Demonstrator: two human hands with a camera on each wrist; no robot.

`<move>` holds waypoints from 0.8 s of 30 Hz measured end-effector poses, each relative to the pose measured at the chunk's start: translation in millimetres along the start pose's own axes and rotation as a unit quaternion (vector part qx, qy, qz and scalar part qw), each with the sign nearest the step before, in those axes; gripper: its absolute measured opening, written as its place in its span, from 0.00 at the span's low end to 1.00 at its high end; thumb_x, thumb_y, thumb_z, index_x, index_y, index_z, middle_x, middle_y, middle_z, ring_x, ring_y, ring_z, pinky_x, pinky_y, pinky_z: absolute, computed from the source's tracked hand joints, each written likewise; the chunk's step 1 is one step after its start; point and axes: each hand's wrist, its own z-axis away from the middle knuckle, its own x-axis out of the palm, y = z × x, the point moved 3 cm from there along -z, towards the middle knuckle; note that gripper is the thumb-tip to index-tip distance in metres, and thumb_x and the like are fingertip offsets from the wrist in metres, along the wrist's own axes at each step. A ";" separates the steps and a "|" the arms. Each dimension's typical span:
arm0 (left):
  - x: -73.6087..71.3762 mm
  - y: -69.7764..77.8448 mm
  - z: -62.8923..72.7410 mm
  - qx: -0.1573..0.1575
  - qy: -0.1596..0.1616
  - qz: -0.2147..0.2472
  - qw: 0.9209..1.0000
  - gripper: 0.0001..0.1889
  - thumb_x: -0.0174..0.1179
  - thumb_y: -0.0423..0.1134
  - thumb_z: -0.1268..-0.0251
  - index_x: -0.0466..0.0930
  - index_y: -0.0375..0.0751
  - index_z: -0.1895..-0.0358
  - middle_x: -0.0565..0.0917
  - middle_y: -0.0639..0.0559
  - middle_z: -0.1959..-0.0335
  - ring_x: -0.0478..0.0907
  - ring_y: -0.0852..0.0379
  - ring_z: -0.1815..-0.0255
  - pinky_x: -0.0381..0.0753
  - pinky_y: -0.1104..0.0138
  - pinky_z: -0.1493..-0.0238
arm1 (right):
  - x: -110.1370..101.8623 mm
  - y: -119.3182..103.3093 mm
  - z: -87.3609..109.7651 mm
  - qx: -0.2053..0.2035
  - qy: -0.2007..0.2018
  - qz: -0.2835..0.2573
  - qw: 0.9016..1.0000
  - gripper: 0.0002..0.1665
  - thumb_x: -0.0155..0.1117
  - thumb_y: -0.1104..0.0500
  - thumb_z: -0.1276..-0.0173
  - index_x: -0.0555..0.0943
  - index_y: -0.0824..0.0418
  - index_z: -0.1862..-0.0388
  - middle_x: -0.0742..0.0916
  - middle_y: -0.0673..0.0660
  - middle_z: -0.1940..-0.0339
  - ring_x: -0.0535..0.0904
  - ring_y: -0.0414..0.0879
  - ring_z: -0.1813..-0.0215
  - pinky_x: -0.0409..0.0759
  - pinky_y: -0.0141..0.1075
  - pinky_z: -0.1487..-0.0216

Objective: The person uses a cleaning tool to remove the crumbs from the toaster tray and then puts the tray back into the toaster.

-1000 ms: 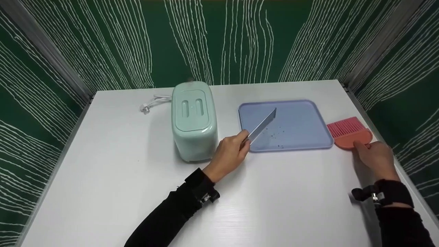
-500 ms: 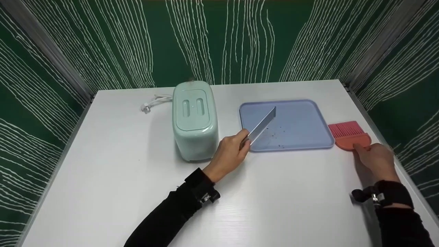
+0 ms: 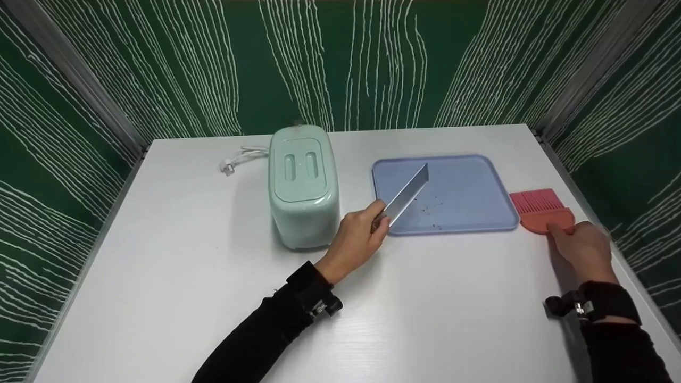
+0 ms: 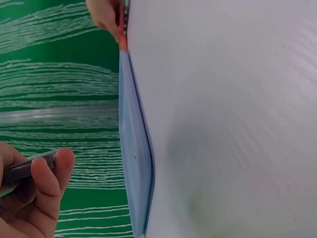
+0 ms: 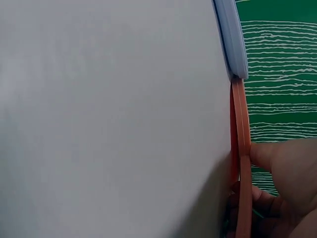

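My left hand (image 3: 355, 234) grips a knife (image 3: 405, 197) by its handle. The blade slants up and to the right over the near left part of a shallow blue-violet tray (image 3: 468, 186). Dark crumbs (image 3: 425, 209) are scattered on the tray beside the blade. At the right, my right hand (image 3: 582, 247) pinches the rounded orange handle of a small brush (image 3: 548, 217), thumb on top. Its pink bristles point away from me, their left side right at the tray's right rim. In the right wrist view the brush (image 5: 242, 126) shows edge-on, low at the white table, below the tray's corner.
A mint-green toaster (image 3: 303, 186) with its lid on stands left of the tray, close to my left hand. Its white cord and plug (image 3: 227, 167) lie behind on the left. Green walls with white streaks border the white table (image 3: 159, 266) at the back and sides.
The brush has turned slightly, and its bristle end has come down a little toward me. The knife's tip has risen slightly in view. Both hands keep their hold.
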 end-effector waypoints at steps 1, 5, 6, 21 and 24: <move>-0.2 0.0 -0.2 0.001 0.001 0.002 1.000 0.05 0.57 0.35 0.19 0.77 0.40 0.58 0.82 0.53 0.75 0.74 0.64 0.74 0.68 0.76 0.73 | 0.3 0.1 0.3 -0.005 0.006 0.000 1.000 0.32 0.52 0.41 0.17 0.73 0.72 0.62 0.77 0.61 0.73 0.74 0.54 0.70 0.71 0.40 0.74; -0.3 -1.1 -0.5 0.004 0.002 0.022 1.000 0.06 0.57 0.35 0.19 0.76 0.40 0.60 0.85 0.52 0.76 0.80 0.65 0.77 0.72 0.77 0.75 | 1.9 0.6 -0.4 -0.020 0.033 0.000 0.999 0.31 0.55 0.43 0.19 0.74 0.72 0.64 0.77 0.61 0.75 0.73 0.53 0.72 0.70 0.40 0.77; -0.5 -1.3 -0.4 0.003 0.001 0.031 1.000 0.06 0.56 0.35 0.19 0.75 0.39 0.60 0.86 0.52 0.76 0.81 0.65 0.78 0.72 0.77 0.75 | 2.2 0.8 -0.8 -0.021 0.037 0.001 0.999 0.31 0.56 0.43 0.19 0.73 0.74 0.62 0.77 0.62 0.74 0.74 0.54 0.71 0.71 0.40 0.77; -4.0 -0.7 3.0 -0.043 0.038 0.154 0.986 0.06 0.56 0.35 0.17 0.77 0.39 0.59 0.84 0.46 0.68 0.85 0.64 0.77 0.85 0.71 0.79 | -4.8 -26.9 15.8 0.037 0.015 -0.069 0.997 0.51 0.49 0.31 0.19 0.57 0.73 0.21 0.77 0.71 0.46 0.76 0.59 0.54 0.78 0.40 0.71; -3.9 -0.8 4.8 -0.055 0.045 0.182 0.981 0.06 0.56 0.36 0.17 0.79 0.38 0.56 0.85 0.46 0.71 0.87 0.59 0.77 0.86 0.69 0.79 | -5.3 -44.2 24.7 -0.009 0.023 -0.076 0.997 0.48 0.49 0.32 0.18 0.60 0.72 0.23 0.78 0.70 0.48 0.76 0.59 0.54 0.78 0.38 0.70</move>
